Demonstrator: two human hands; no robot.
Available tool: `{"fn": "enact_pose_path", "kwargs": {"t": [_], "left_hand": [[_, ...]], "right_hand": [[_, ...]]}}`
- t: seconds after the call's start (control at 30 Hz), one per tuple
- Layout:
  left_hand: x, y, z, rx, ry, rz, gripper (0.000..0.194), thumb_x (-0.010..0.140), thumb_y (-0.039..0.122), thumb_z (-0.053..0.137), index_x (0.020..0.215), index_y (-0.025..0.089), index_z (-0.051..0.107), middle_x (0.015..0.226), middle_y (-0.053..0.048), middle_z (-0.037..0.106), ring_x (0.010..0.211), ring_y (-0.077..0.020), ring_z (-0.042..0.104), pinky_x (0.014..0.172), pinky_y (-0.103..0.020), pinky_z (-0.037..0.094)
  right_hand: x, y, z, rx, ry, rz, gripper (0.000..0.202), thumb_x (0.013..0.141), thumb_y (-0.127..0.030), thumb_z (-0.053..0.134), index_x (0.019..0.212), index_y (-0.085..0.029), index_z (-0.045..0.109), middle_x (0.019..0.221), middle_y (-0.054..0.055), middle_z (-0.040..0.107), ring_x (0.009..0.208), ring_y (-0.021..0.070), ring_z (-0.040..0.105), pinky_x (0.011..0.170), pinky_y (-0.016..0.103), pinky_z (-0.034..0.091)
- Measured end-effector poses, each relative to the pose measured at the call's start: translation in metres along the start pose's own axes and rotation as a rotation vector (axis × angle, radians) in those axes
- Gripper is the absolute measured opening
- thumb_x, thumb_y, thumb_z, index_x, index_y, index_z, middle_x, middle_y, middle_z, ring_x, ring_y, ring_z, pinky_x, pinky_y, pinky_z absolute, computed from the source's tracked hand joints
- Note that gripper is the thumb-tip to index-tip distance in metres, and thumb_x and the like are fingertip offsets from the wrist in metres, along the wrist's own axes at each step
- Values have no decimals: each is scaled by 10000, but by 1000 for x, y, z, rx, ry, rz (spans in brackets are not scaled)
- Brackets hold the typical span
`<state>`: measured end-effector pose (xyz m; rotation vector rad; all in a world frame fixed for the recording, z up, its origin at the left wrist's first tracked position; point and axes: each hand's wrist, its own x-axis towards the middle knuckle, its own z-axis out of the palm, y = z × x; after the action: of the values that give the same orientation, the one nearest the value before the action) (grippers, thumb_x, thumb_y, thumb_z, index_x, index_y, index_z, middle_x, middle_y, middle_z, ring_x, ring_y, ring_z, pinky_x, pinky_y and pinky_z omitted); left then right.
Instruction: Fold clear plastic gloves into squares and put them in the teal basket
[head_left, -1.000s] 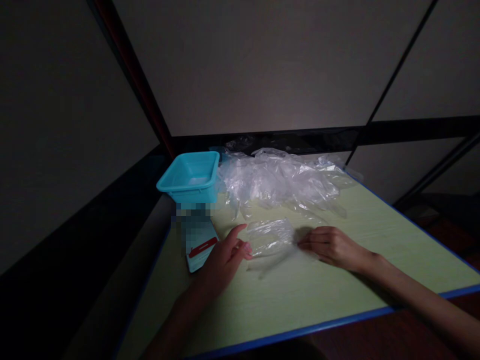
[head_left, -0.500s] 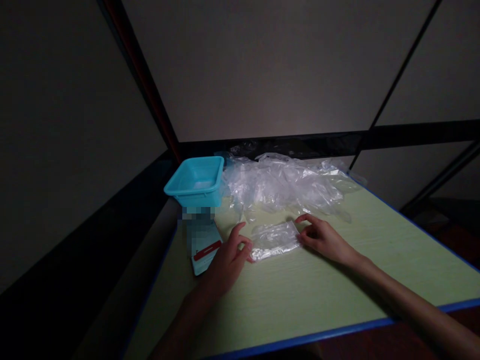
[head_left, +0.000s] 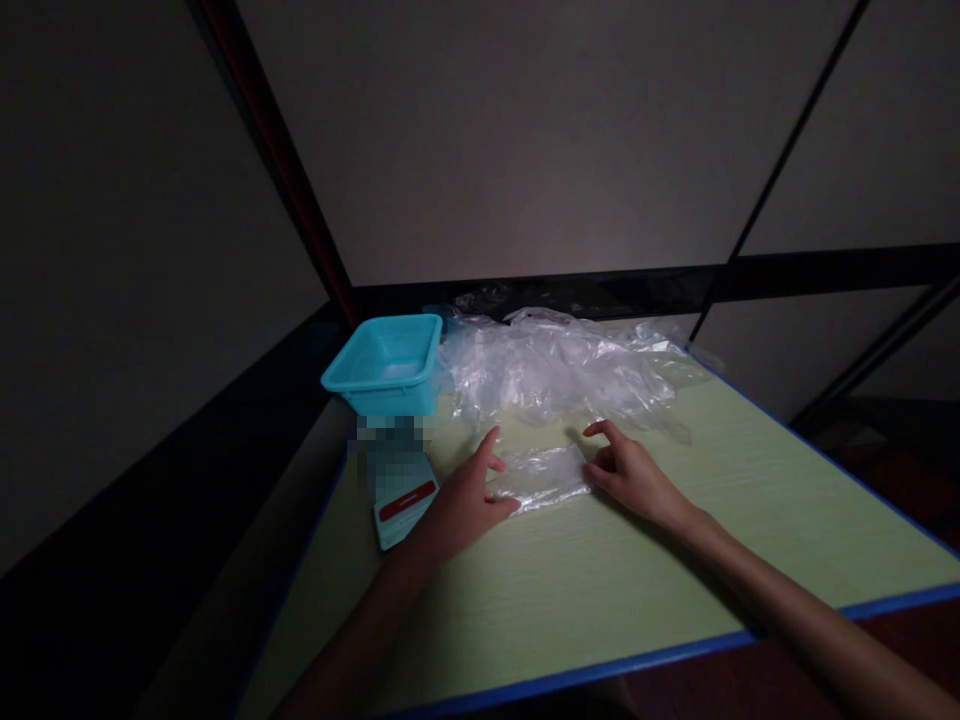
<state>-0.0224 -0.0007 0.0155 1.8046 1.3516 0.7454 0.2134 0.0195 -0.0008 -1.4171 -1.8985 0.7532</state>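
Note:
A small folded piece of clear plastic film (head_left: 541, 476) lies flat on the pale green table (head_left: 615, 590). My left hand (head_left: 463, 497) rests at its left edge, fingers touching the film. At the right edge sits my right hand (head_left: 627, 470), its fingertips pressing on the plastic, index finger raised a little. Neither hand has closed around it. Behind both hands, a loose heap of crumpled clear plastic (head_left: 559, 362) covers the far part of the table.
A turquoise plastic tub (head_left: 384, 362) sits on a small light-blue scale (head_left: 401, 480) at the table's left edge. The table has a blue rim and dark rails behind it. The room is dim.
The plastic piece has gone from loose and partly spread to a compact flat fold. My right hand has shifted left and farther back onto its right edge; my left hand stays at the left edge.

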Motion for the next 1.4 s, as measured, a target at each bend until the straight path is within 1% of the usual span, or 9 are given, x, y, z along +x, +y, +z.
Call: {"fn": "enact_pose_path", "kwargs": {"t": [0.23, 0.4, 0.53, 0.7, 0.9, 1.07, 1.27, 1.33, 1.4], "left_hand": [[6, -5, -2, 125, 60, 44, 634, 679, 157, 616, 1271, 211, 397, 1035, -30, 543, 532, -72, 513, 545, -227, 458], [2, 4, 3, 294, 190, 132, 427, 770, 131, 491, 1189, 200, 453, 1058, -62, 514, 867, -204, 567, 796, -372, 466], [-10, 22, 22, 392, 137, 267, 345, 781, 106, 470, 1112, 188, 519, 1119, -83, 520, 1065, -251, 495, 936, -411, 393], [-19, 29, 49, 566, 69, 404, 372, 796, 131, 492, 1166, 173, 497, 1243, -120, 484, 1154, -288, 432, 950, -454, 383], [-19, 25, 55, 626, 56, 452, 343, 796, 123, 496, 1137, 163, 509, 1246, -128, 495, 1161, -277, 441, 940, -443, 406], [-21, 20, 48, 577, 118, 440, 258, 790, 96, 479, 1023, 164, 567, 1150, -117, 560, 1046, -273, 522, 879, -438, 450], [-22, 11, 33, 541, 195, 422, 246, 794, 75, 438, 983, 143, 580, 1093, -136, 577, 1032, -276, 535, 892, -439, 442], [-22, 10, 31, 522, 197, 437, 247, 807, 85, 428, 993, 143, 579, 1095, -129, 583, 1039, -260, 534, 907, -416, 437], [-24, 12, 32, 506, 162, 471, 255, 823, 108, 427, 1027, 143, 576, 1132, -120, 583, 1071, -246, 522, 936, -394, 422]], "right_hand": [[1, 4, 0, 16, 3, -4, 301, 696, -192, 501, 986, -204, 421, 517, -63, 517, 478, 142, 490, 478, 257, 323], [1, 0, -1, 96, -12, 19, 285, 705, -212, 498, 975, -201, 408, 524, -58, 549, 451, 149, 532, 460, 260, 361], [-2, -4, 0, 202, -51, 51, 247, 725, -254, 485, 933, -205, 362, 530, -43, 575, 450, 163, 583, 453, 262, 415], [-5, 0, -3, 272, -31, 69, 253, 737, -286, 486, 935, -209, 350, 656, -16, 584, 478, 152, 599, 454, 267, 446], [-2, 12, -12, 290, -10, 49, 282, 685, -221, 517, 932, -208, 383, 694, -6, 575, 569, 141, 554, 502, 261, 407], [-6, 8, -16, 410, -173, 66, 271, 670, -199, 475, 909, -220, 348, 664, -6, 610, 547, 140, 562, 502, 262, 413], [-40, -19, -16, 601, -611, -19, 179, 774, -202, 523, 927, -199, 429, 981, 97, 650, 752, 150, 635, 609, 275, 465], [-52, -23, -19, 444, -579, -130, 131, 831, -208, 504, 960, -188, 501, 931, 71, 634, 755, 144, 615, 644, 284, 473], [-59, -22, -21, 165, -449, -269, 157, 880, -214, 460, 994, -180, 562, 889, 64, 611, 774, 153, 589, 680, 301, 470]]}}
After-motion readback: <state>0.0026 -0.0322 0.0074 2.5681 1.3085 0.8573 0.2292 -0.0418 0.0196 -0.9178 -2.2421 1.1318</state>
